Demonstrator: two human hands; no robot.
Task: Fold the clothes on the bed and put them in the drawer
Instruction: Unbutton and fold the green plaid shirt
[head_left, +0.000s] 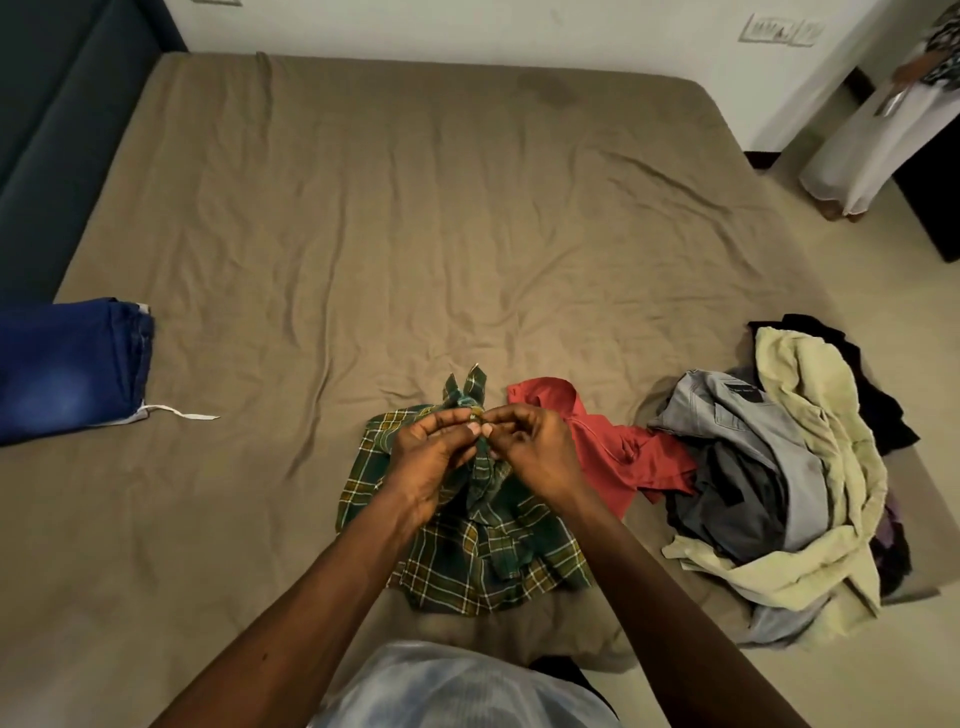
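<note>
Left hand (431, 457), right hand (530, 452) pinch bunched collar of green plaid shirt (467, 561), lower centre. Tan bed (415, 234) fills frame. Unfolded clothes pile (779, 493) at right. Folded blue jeans (67, 369) at left edge. Red garment (597, 441) beside shirt.

On the bed (415, 234) a shirt (467, 566) lies between jeans (67, 369), left, and a heap (779, 493), right.

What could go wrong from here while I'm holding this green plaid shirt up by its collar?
The left hand and right hand pinch only the collar area of the green plaid shirt, so its crumpled body may be folded with creases. The red garment lies close beside it and might be dragged along. The pile of grey, pale green and black clothes sits near the edge of the brown bed and could slide off.
</note>
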